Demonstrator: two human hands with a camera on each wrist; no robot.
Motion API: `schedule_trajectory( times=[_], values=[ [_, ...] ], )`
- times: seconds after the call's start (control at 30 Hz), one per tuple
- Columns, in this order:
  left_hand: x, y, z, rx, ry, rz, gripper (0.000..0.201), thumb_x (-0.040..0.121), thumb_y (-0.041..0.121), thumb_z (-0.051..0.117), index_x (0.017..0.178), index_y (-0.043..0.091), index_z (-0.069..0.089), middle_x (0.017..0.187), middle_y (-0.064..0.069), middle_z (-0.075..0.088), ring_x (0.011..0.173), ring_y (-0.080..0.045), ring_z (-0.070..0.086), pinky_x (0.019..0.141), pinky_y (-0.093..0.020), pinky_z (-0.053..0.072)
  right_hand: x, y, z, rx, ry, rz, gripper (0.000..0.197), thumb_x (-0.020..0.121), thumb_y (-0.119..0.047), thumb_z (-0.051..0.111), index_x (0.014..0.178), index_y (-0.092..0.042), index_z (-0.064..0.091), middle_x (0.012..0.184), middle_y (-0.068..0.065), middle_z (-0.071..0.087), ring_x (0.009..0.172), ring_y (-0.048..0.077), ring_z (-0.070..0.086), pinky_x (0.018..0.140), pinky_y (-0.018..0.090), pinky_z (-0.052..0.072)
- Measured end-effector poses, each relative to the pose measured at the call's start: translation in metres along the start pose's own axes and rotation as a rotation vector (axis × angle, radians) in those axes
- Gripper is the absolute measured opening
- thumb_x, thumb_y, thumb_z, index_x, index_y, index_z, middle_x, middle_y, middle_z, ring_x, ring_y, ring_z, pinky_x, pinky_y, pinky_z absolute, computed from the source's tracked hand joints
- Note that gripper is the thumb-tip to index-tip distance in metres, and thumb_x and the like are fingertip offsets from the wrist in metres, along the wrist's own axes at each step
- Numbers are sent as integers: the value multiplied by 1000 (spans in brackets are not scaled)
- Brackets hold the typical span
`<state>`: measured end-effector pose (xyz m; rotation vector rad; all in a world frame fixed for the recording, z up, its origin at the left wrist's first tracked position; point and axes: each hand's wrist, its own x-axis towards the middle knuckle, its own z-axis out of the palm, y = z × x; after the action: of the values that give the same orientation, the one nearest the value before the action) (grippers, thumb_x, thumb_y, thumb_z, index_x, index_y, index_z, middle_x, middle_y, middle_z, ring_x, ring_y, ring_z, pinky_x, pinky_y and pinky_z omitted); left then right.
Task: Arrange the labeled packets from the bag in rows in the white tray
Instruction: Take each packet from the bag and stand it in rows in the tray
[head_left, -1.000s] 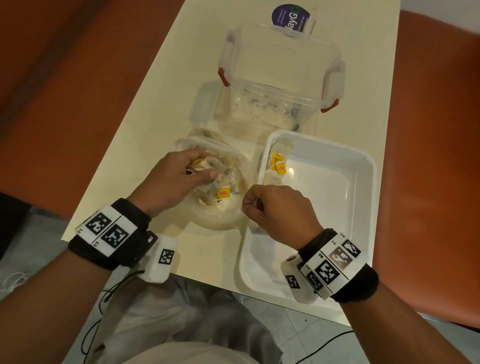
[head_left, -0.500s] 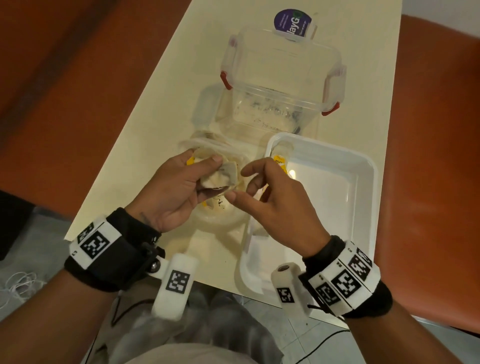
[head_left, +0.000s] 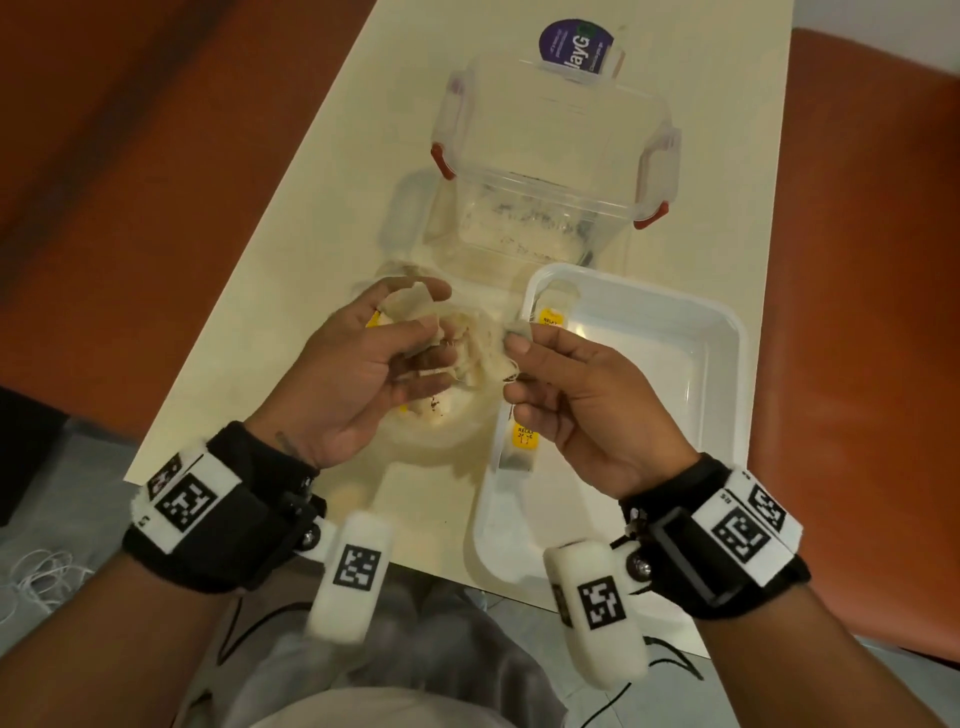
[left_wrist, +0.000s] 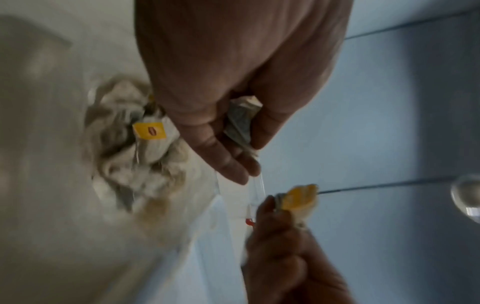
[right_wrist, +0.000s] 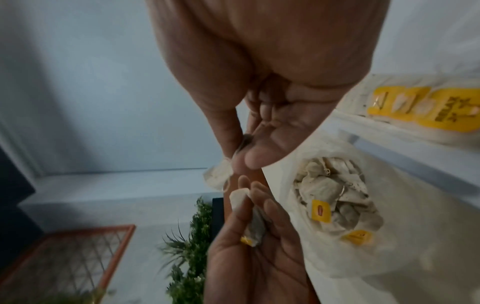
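A clear plastic bag (head_left: 457, 415) full of tea-bag packets with yellow labels lies on the cream table, left of the white tray (head_left: 722, 353). Above the bag, my left hand (head_left: 436, 322) holds one packet (head_left: 413, 304) between its thumb and fingers, palm turned up. My right hand (head_left: 519, 338) pinches a second packet (head_left: 511, 328) between thumb and forefinger, close to the left hand. Two packets (head_left: 550, 318) (head_left: 522, 439) lie along the tray's left wall. In the right wrist view the pinched packet (right_wrist: 218, 174) hangs below the thumb, with the bag (right_wrist: 335, 205) beside it.
A clear lidded container (head_left: 550, 171) with red clasps stands behind the bag and tray. A purple-labelled item (head_left: 576, 47) lies at the table's far end. Orange seats flank the table on both sides. The tray overhangs the near table edge (head_left: 415, 564).
Both hands have risen out of the bag and turned palm up. The left hand has lifted a packet; the right has taken a pinch on another and drawn slightly right.
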<state>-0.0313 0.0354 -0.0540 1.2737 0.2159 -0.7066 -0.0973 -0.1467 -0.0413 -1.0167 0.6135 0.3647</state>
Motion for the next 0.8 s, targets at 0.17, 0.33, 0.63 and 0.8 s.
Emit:
schedule_trajectory(
  times=[0.17, 0.33, 0.63, 0.8],
  values=[
    [-3, 8, -5, 332, -108, 178, 25, 86, 19, 73, 110, 22, 74, 104, -3, 67, 83, -15, 64, 74, -26, 55, -3, -3, -3, 141, 2, 53, 25, 74, -18, 73, 94, -17, 58, 62, 0, 62, 45, 5, 58, 45, 16, 52],
    [-2, 8, 13, 440, -307, 198, 35, 81, 26, 77, 116, 30, 73, 99, 4, 71, 86, -11, 61, 70, -26, 51, -5, 1, -5, 120, -60, 99, 16, 84, -20, 67, 98, -17, 59, 63, -1, 63, 42, 2, 52, 42, 14, 48],
    [-2, -4, 25, 499, -216, 185, 24, 76, 36, 82, 70, 22, 64, 65, -1, 56, 57, -9, 48, 49, -19, 39, -19, 6, -22, -364, 72, -155, 38, 82, -56, 60, 90, -20, 67, 79, -3, 61, 61, 10, 50, 58, 26, 43],
    [-8, -10, 30, 619, -270, 159, 22, 70, 39, 80, 72, 21, 66, 64, 9, 62, 59, -10, 55, 55, -18, 44, -26, 0, -29, -570, 23, -285, 13, 88, -30, 68, 89, -18, 74, 75, -9, 68, 69, 7, 58, 63, 23, 48]
  ],
)
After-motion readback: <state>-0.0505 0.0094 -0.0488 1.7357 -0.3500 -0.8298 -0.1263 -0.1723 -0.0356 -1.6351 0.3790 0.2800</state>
